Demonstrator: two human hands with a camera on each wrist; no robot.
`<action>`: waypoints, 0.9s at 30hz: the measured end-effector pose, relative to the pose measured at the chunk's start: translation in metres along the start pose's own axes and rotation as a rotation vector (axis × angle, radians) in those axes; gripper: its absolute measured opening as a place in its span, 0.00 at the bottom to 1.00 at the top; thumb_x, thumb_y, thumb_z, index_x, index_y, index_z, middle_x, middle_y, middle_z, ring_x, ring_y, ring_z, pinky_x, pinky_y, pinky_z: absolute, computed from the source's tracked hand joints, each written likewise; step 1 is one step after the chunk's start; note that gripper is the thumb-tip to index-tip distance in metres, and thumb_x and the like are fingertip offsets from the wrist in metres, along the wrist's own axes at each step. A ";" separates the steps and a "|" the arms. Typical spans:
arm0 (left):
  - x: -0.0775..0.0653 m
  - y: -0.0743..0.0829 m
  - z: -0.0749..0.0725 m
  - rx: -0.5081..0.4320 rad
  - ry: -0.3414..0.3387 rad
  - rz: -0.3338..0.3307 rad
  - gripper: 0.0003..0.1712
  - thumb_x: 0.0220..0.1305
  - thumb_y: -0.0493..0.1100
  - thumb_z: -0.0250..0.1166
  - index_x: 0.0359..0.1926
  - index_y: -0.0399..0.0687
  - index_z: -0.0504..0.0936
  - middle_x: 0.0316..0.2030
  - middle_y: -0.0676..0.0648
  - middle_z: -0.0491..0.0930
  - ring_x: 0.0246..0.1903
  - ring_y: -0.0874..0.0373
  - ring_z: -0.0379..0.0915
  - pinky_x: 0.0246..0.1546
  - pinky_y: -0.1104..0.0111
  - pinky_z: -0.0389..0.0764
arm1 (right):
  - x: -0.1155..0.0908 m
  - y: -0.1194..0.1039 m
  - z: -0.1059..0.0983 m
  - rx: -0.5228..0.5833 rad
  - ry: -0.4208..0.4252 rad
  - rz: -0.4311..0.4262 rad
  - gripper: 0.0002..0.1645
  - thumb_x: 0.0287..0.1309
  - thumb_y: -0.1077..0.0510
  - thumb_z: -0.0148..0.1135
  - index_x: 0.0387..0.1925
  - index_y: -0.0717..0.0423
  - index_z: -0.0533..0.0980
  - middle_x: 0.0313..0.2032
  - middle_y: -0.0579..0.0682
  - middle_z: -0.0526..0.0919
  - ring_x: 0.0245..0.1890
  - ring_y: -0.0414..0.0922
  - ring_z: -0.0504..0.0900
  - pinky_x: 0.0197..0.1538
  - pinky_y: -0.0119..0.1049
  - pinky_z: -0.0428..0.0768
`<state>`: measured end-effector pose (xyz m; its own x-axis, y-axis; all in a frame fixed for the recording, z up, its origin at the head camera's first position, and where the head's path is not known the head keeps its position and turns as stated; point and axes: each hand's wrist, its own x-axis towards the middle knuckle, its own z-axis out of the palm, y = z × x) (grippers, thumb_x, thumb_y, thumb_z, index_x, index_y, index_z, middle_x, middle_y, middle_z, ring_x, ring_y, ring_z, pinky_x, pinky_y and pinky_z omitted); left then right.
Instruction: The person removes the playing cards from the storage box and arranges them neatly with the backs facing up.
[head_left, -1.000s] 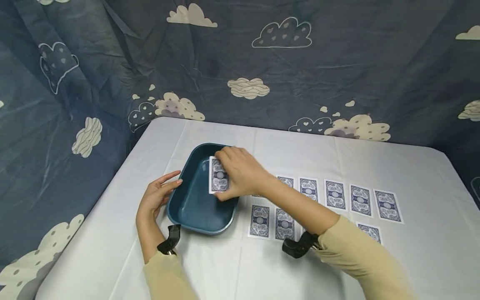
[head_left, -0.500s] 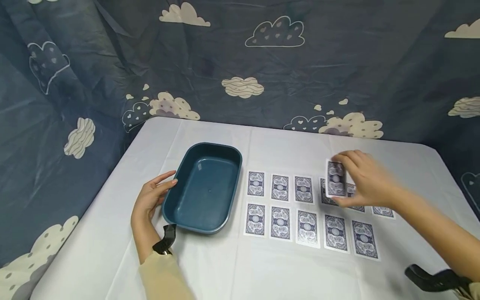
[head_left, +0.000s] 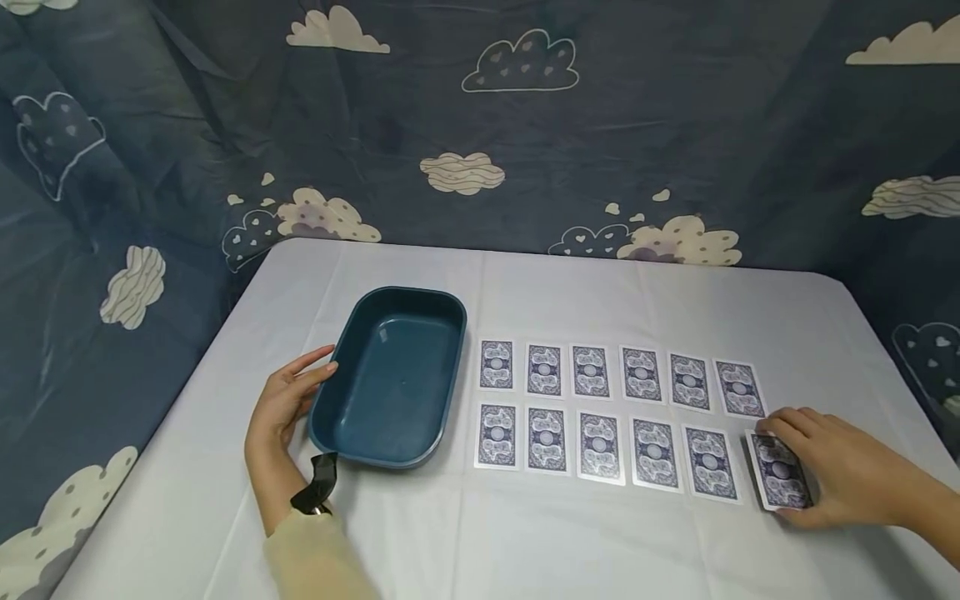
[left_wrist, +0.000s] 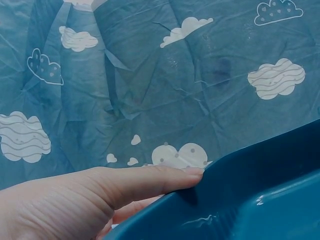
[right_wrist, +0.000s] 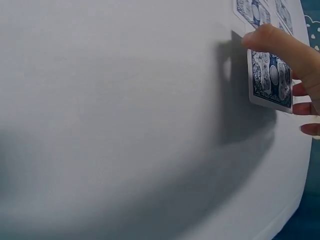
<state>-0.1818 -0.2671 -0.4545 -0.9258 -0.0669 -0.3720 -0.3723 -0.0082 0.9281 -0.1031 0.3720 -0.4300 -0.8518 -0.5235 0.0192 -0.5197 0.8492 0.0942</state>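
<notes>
On the right of the table, my right hand (head_left: 855, 467) holds a face-down playing card (head_left: 780, 473) with a blue-patterned back, thumb at its near end and fingers at its far end. In the right wrist view the held card (right_wrist: 272, 80) casts a shadow on the white cloth. It is at the right end of the nearer of two rows of face-down cards (head_left: 652, 454). On the left, my left hand (head_left: 281, 408) grips the side of a dark teal tray (head_left: 450, 383). The left wrist view shows the thumb (left_wrist: 165, 179) on the tray's rim, the fingers outside and partly hidden.
A white cloth (head_left: 570, 542) covers the table. The farther row of face-down cards (head_left: 590, 372) lies behind the nearer one, to the right of the tray. A dark cloud-patterned curtain (head_left: 480, 117) hangs behind the table and along its left side.
My right hand has carried the card from over the tray, across the rows, to the right end of the nearer row. My left hand stays on the tray; the view has shifted slightly.
</notes>
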 end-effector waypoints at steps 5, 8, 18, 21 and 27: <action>0.000 -0.002 0.000 -0.012 0.004 0.002 0.37 0.53 0.51 0.69 0.63 0.49 0.68 0.36 0.61 0.81 0.35 0.65 0.80 0.35 0.71 0.79 | 0.000 -0.003 0.006 0.018 -0.039 0.013 0.61 0.13 0.15 0.63 0.46 0.53 0.74 0.44 0.54 0.74 0.41 0.55 0.76 0.41 0.56 0.75; -0.001 -0.001 0.000 -0.015 0.000 0.002 0.37 0.53 0.51 0.69 0.63 0.49 0.68 0.35 0.61 0.81 0.34 0.65 0.80 0.35 0.71 0.79 | 0.000 -0.002 0.008 0.033 -0.052 0.018 0.60 0.13 0.16 0.64 0.47 0.52 0.74 0.44 0.53 0.74 0.40 0.53 0.76 0.41 0.55 0.76; 0.000 0.001 -0.001 -0.002 0.003 0.007 0.37 0.53 0.52 0.69 0.63 0.50 0.69 0.34 0.61 0.81 0.34 0.65 0.81 0.35 0.71 0.79 | 0.002 -0.001 0.008 0.041 -0.088 0.043 0.59 0.14 0.17 0.65 0.48 0.51 0.74 0.42 0.51 0.74 0.36 0.47 0.75 0.37 0.51 0.77; 0.000 0.000 -0.001 0.007 0.008 0.009 0.37 0.53 0.52 0.69 0.63 0.50 0.68 0.35 0.62 0.81 0.34 0.65 0.80 0.35 0.71 0.79 | 0.002 -0.001 0.009 0.042 -0.090 0.044 0.58 0.15 0.17 0.65 0.48 0.51 0.74 0.42 0.51 0.73 0.36 0.47 0.75 0.37 0.51 0.76; 0.001 -0.001 -0.001 0.017 0.002 0.017 0.38 0.53 0.53 0.69 0.64 0.48 0.68 0.33 0.61 0.82 0.32 0.65 0.81 0.34 0.71 0.79 | -0.002 -0.001 0.012 0.080 -0.074 0.058 0.59 0.13 0.17 0.65 0.48 0.50 0.74 0.43 0.52 0.73 0.36 0.48 0.76 0.37 0.53 0.77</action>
<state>-0.1822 -0.2680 -0.4559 -0.9320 -0.0690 -0.3559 -0.3574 0.0096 0.9339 -0.1017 0.3734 -0.4416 -0.8814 -0.4696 -0.0511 -0.4709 0.8821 0.0150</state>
